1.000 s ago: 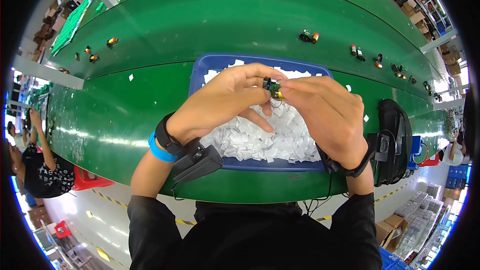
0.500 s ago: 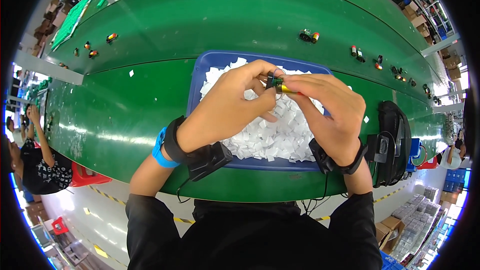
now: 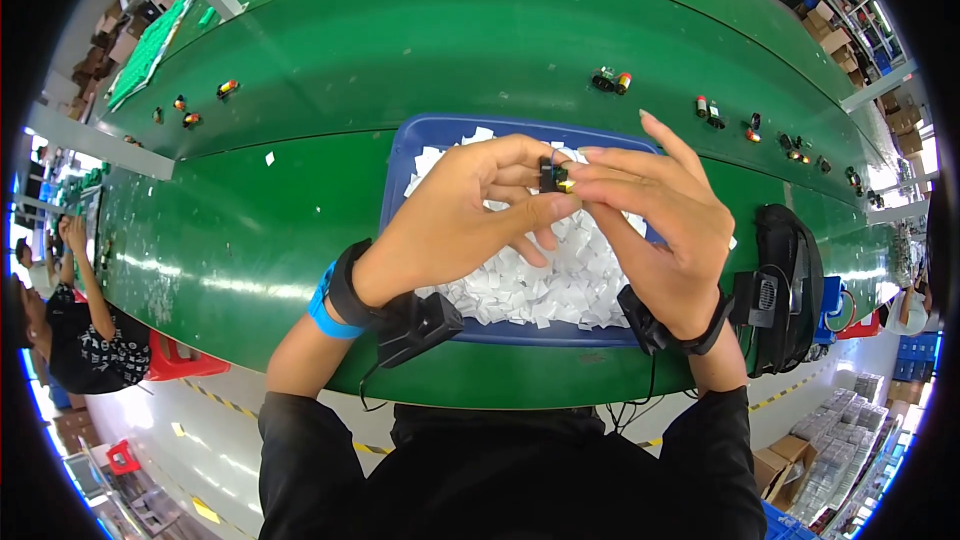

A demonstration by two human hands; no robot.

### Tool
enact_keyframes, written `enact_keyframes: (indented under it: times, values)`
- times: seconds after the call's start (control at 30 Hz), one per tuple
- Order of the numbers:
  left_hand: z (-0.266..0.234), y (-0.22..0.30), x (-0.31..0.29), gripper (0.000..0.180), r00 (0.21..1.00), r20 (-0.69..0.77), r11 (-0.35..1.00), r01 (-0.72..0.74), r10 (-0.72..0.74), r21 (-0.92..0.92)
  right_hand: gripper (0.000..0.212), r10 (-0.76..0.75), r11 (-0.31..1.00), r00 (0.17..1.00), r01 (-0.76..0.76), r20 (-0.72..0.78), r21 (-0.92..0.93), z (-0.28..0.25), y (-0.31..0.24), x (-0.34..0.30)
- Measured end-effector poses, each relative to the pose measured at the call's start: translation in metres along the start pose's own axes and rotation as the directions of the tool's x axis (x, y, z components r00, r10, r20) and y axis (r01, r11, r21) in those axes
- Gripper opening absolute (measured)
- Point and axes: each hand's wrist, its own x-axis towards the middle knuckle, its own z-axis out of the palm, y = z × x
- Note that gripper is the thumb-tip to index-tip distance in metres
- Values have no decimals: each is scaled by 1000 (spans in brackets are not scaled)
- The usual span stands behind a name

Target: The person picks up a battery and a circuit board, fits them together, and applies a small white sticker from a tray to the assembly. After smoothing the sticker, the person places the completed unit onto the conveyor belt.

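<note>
A small electronic assembly (image 3: 551, 175), with a black part, a bit of green board and a yellow piece, is held over a blue tray (image 3: 398, 175). My left hand (image 3: 450, 205) is closed on its black side with thumb and forefinger. From the other side my right hand (image 3: 670, 215) pinches the yellow end, its little finger raised. Fingertips cover most of the assembly. Below both hands, a heap of small white paper-like pieces (image 3: 550, 290) fills the tray. Each wrist wears a black strap with a black box-shaped device, and my left wrist also has a blue band.
Similar assemblies with red-and-yellow cylinders (image 3: 624, 83) lie across the green bench (image 3: 300, 240), several at the far right and several at the far left. A black bag (image 3: 785, 290) stands on the right. Another person (image 3: 90, 335) sits at the left edge.
My left thumb has slid right along the assembly, hiding more of the yellow cylinder. My right fingers have spread, with the little finger lifting. The view has shifted slightly.
</note>
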Motion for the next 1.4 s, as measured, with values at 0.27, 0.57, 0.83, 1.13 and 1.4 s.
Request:
enact_keyframes:
  times: [0.27, 0.57, 0.83, 1.13, 1.4]
  values:
    - [5, -5, 7, 33, 995, -65, 993, -78, 73, -91, 21, 48, 998, 990, -52, -136, -22, -17, -7, 9]
    - [17, -9, 5, 36, 898, -191, 917, -397, 395, 32, 16, 338, 792, 928, -369, 154, 486, -17, 0, -5]
    - [20, -15, 6, 37, 729, -115, 678, -550, 675, 488, 14, 365, 669, 921, -362, 137, 649, -13, 2, -8]
    - [24, -11, 4, 40, 669, -25, 506, -537, 743, 674, 13, 377, 621, 906, -402, 193, 673, -18, 0, -8]
    - [29, -8, 4, 39, 638, 32, 378, -496, 769, 782, 16, 367, 614, 902, -417, 225, 671, -17, 2, -14]
